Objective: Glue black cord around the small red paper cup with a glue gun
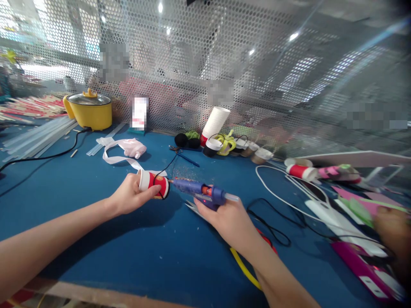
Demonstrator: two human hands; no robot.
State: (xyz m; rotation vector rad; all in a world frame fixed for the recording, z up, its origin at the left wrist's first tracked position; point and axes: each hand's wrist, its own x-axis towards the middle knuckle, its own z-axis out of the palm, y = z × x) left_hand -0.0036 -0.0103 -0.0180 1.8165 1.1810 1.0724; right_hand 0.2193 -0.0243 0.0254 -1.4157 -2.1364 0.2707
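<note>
Fingers of the left hand [130, 197] curled around a small red and white paper cup [153, 184], held on its side just above the blue table [96, 239]. Right hand [228, 219] closed on the handle of a blue glue gun [201, 191], nozzle touching the cup's right end. Farther back: a white ribbon [120, 159], a stack of cups [214, 123], a yellow pot [90, 111] far left.

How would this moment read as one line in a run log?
left hand: holds red-and-white paper cup sideways | right hand: grips blue glue gun, nozzle at cup's base | surface: blue table
</note>
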